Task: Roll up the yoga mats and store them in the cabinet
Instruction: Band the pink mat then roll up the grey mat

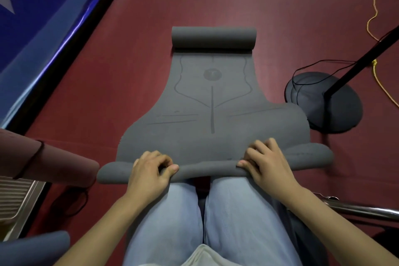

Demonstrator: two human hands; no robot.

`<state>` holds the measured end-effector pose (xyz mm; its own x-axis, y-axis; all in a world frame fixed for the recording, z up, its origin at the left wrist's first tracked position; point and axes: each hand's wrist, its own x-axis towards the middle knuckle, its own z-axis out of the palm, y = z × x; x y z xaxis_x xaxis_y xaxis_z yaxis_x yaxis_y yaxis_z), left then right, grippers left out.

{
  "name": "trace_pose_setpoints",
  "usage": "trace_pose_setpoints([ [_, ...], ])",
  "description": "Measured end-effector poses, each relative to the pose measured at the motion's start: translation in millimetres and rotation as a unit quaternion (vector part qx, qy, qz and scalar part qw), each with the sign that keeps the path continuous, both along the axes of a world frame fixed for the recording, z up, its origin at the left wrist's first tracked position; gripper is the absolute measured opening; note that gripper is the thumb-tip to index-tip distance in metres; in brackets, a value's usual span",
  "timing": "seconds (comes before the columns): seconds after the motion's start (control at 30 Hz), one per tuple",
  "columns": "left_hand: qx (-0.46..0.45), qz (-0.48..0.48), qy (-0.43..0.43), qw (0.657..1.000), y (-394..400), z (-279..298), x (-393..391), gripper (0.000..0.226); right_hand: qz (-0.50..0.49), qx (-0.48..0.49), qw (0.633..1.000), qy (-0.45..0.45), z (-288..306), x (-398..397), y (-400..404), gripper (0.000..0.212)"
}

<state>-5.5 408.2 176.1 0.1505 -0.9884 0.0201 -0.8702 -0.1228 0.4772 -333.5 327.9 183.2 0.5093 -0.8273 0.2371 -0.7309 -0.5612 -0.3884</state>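
Observation:
A grey yoga mat (212, 101) with printed alignment lines lies on the red floor in front of my knees. Its far end is curled into a loose roll. Its near edge is turned over into a thin tight roll that lies across my knees. My left hand (151, 170) grips this near roll left of centre, thumb under and fingers curled over it. My right hand (265, 162) grips the same roll right of centre in the same way. A rolled brownish mat (49, 164) with a black band around it lies at the left.
A black round stand base (323, 101) with a slanted pole and thin cables sits right of the mat. A yellow cord (374, 17) runs along the far right. A blue banner (43, 28) lines the left. Another grey roll (36, 248) lies bottom left, a metal rail (362, 209) at the right.

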Motion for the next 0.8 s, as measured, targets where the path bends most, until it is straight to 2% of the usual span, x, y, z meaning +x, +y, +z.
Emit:
trace_pose_setpoints([
  [0.13,-0.074,-0.03,-0.104,0.991,4.8,-6.9,-3.0,0.038,-0.023,-0.041,0.999,0.019,7.1,-2.1,20.5,0.032],
  [0.27,-0.107,-0.075,-0.169,0.977,8.5,-3.0,-5.5,0.044,-0.022,-0.056,0.996,0.066,11.9,-7.9,27.5,0.039],
  [0.47,-0.091,-0.132,-0.191,0.968,22.1,-2.6,-1.5,0.058,-0.038,-0.079,0.991,0.099,2.9,-1.6,28.1,0.039],
  [0.63,-0.12,-0.109,-0.179,0.97,15.8,1.0,-4.5,0.043,-0.073,-0.081,0.989,0.103,-3.2,5.6,21.2,0.034],
  [0.8,-0.115,-0.106,-0.169,0.973,1.7,0.5,4.1,0.036,-0.092,-0.047,0.993,0.05,-9.0,11.7,2.0,0.033],
])
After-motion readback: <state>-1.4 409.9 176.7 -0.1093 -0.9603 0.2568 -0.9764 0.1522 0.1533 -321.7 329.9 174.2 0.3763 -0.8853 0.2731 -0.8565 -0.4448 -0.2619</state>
